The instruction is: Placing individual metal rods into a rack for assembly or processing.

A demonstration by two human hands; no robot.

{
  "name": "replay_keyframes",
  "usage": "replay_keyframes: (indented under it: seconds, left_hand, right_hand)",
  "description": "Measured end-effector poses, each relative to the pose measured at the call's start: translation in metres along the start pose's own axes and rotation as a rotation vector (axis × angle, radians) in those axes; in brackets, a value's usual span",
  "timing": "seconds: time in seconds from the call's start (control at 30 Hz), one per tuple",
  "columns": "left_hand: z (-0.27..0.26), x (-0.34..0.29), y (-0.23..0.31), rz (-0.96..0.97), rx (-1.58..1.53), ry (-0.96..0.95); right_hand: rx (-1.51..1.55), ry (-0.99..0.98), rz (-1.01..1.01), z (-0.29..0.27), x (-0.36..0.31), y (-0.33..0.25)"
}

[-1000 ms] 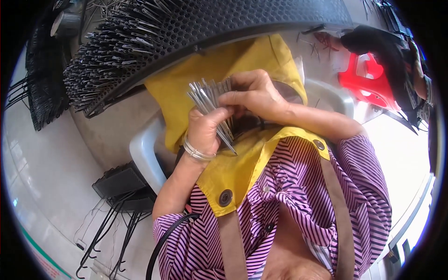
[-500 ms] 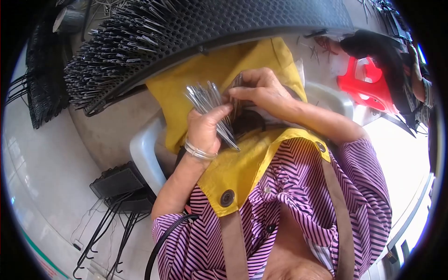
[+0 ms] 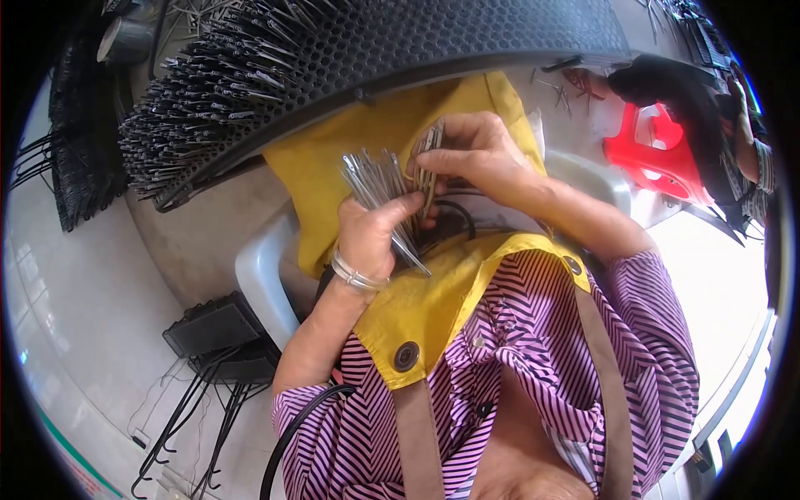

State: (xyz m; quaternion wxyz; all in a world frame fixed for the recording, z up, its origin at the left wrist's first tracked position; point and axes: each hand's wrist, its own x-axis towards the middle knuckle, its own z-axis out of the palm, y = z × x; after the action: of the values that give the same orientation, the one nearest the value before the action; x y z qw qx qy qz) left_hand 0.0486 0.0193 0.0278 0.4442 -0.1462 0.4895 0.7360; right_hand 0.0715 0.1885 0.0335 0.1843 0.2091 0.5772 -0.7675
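A bundle of thin silvery metal rods (image 3: 375, 185) fans out above my left hand (image 3: 367, 234), whose thumb presses across it; the lower ends poke out toward my yellow apron (image 3: 467, 258). Close beside it, my right hand (image 3: 479, 150) pinches a smaller cluster of slim metal rods (image 3: 429, 162) between thumb and fingers. The two clusters sit side by side, nearly touching. Fingertips of the left hand show beneath the smaller cluster. What shape the rods' ends have is too small to tell.
Ahead curves a black perforated rack (image 3: 433, 37), its left part packed with upright dark rods (image 3: 208, 92). Pale blue chair arms (image 3: 265, 262) flank me. A red stool (image 3: 658, 154) and another person's dark-clothed limb (image 3: 679, 92) are at right. Black hooked frames (image 3: 225, 333) stand lower left.
My right hand has risen slightly and turned, and its small cluster shows more clearly. The left hand's bundle is a little more spread.
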Motion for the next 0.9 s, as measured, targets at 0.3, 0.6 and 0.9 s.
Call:
replay_keyframes:
  seconds: [0.3,0.6,0.9]
  left_hand:
    - [0.002,-0.006,0.000,0.021,0.003,0.020]
    - [-0.019,0.002,-0.009,0.028,-0.203,-0.021]
    - [-0.009,0.002,-0.006,0.015,-0.196,0.010]
  right_hand:
    - [0.033,-0.043,0.001,-0.002,0.000,-0.014]
    - [0.212,0.132,-0.370,-0.011,0.016,-0.072]
    - [-0.061,0.399,-0.697,-0.015,0.080,-0.089]
